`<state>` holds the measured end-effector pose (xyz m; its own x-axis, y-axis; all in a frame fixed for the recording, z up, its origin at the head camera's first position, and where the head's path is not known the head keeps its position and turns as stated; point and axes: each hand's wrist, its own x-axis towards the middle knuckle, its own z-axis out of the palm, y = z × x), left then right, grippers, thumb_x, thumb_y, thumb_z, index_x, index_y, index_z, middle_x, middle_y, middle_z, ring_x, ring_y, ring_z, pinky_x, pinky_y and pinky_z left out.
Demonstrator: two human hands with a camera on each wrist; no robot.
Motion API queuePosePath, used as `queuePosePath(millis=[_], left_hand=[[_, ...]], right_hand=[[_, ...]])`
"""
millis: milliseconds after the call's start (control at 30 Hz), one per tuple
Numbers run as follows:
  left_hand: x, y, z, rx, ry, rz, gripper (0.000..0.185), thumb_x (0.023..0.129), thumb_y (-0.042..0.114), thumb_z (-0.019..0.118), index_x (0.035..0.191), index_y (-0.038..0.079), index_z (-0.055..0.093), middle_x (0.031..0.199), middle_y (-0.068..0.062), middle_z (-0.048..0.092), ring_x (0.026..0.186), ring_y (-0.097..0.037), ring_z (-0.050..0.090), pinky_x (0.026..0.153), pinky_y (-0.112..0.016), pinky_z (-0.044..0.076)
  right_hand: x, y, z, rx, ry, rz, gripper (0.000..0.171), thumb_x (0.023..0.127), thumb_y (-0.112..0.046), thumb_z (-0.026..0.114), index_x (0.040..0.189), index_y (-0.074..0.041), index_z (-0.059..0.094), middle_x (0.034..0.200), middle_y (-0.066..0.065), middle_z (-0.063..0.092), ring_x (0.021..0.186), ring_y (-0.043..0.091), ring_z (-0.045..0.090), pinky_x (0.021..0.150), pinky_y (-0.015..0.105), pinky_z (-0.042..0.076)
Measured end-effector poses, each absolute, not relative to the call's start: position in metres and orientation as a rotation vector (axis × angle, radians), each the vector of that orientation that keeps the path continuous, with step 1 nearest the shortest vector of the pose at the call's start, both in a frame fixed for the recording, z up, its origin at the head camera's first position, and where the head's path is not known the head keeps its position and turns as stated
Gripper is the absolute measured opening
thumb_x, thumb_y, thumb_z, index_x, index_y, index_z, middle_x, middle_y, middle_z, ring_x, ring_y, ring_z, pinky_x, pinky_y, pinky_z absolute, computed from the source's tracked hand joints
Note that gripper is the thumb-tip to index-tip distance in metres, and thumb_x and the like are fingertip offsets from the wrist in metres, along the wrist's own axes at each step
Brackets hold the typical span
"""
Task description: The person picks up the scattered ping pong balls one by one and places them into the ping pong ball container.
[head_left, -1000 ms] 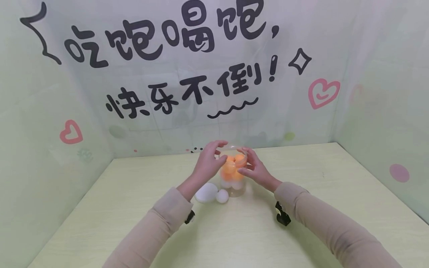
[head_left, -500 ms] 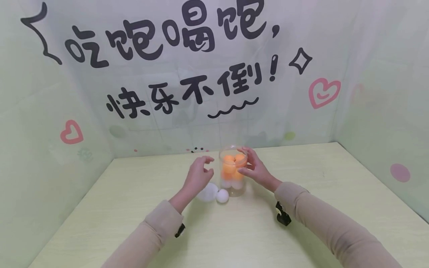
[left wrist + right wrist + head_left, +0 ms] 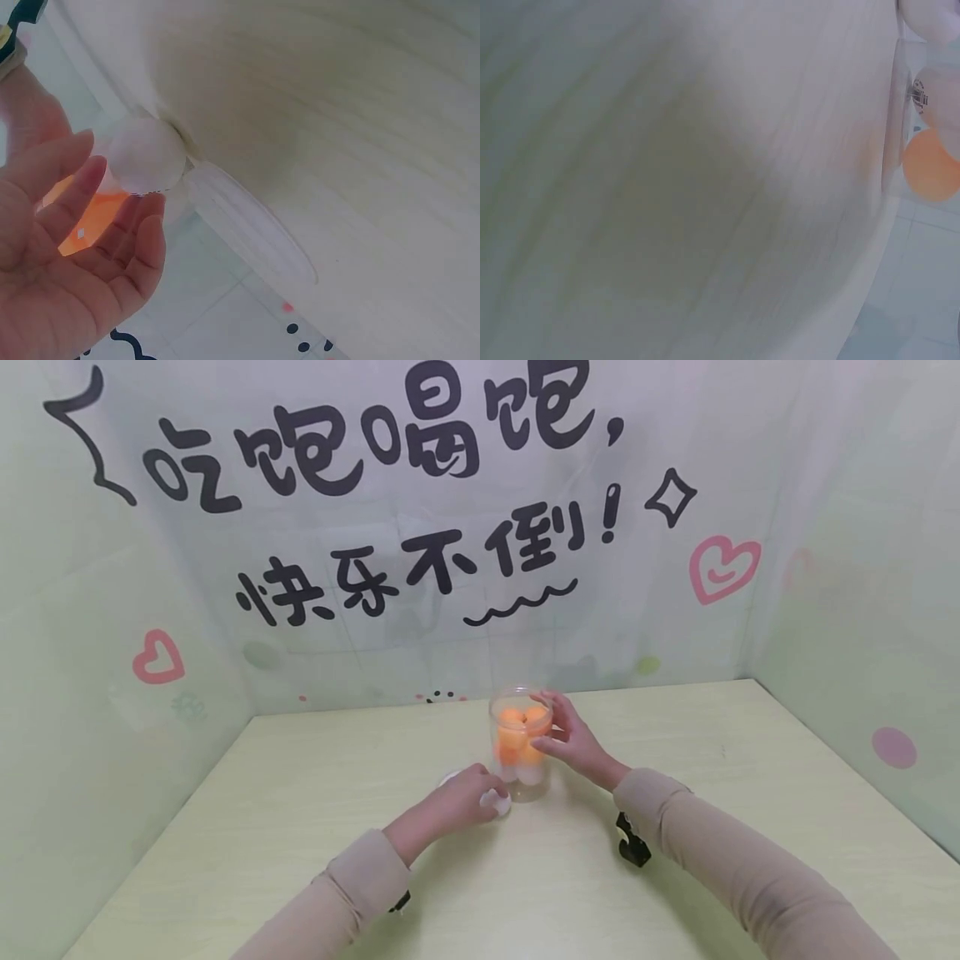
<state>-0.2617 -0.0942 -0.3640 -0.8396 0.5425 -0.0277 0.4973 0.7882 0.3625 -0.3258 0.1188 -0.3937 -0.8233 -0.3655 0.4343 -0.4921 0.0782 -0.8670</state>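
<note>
A clear plastic jar [image 3: 521, 706] stands upright, holding orange and white ping-pong balls. My right hand [image 3: 573, 739] grips its right side near the top, thumb in front and fingers behind. At the jar's lower left, my left hand [image 3: 465, 797] reaches down over a loose white ping-pong ball [image 3: 493, 803], which is partly covered in the head view. In the left wrist view the fingers [image 3: 146, 247] are loosely bent, fingertips right at the ball [image 3: 146, 154]. A white round lid [image 3: 251, 225] lies beside the ball, mostly hidden behind the left hand in the head view.
The pale wooden table [image 3: 300, 827] spreads around the jar. A printed curtain [image 3: 390, 660] with black lettering hangs behind it, with side panels left and right. Dark wrist straps [image 3: 632, 841] show under the sleeves.
My left hand has left the jar's upper left side, swung left, and come down to the loose white ball. My right hand keeps its place on the jar.
</note>
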Motion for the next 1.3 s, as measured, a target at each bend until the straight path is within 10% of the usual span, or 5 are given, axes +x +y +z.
queuePosePath(millis=[1300], left_hand=[[-0.268, -0.098, -0.371, 0.726, 2.844, 0.672, 0.033, 0.077, 0.008, 0.069, 0.108, 0.002, 0.062, 0.098, -0.01, 0.064, 0.084, -0.019, 0.054, 0.083, -0.039, 0.044]], right_hand=[[-0.325, 0.118, -0.393, 0.885, -2.237, 1.876, 0.067, 0.084, 0.0, 0.061, 0.138, -0.008, 0.022, 0.147, 0.015, 0.028, 0.122, 0.038, 0.041, 0.099, 0.049, 0.036]])
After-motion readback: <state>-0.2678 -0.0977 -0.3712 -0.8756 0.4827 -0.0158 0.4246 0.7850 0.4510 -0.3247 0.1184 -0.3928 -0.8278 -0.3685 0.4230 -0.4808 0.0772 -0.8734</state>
